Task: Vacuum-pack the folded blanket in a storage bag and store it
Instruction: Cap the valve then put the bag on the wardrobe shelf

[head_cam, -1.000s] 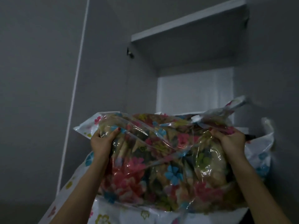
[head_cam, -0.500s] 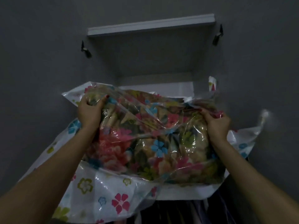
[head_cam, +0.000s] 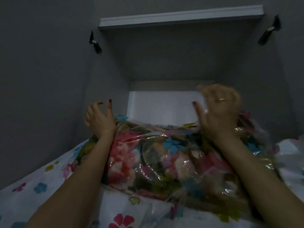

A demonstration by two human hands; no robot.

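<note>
Storage bag (head_cam: 164,155) beneath raised, loose hands (head_cam: 218,111)

Carrier: high grey cupboard compartment (head_cam: 189,63), open at the front, with a white back panel (head_cam: 161,106) and a white top edge (head_cam: 181,15).
Shelf floor: hidden under the load.
On it: clear plastic storage bag with a printed flower pattern (head_cam: 49,186), holding the folded floral blanket (head_cam: 164,162); its far end lies inside the compartment.

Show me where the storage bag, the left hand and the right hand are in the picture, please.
storage bag (head_cam: 164,155): head view, clear front over the floral blanket.
left hand (head_cam: 98,120): head view, back of the hand.
right hand (head_cam: 218,111): head view, back of the hand, blurred.
</note>
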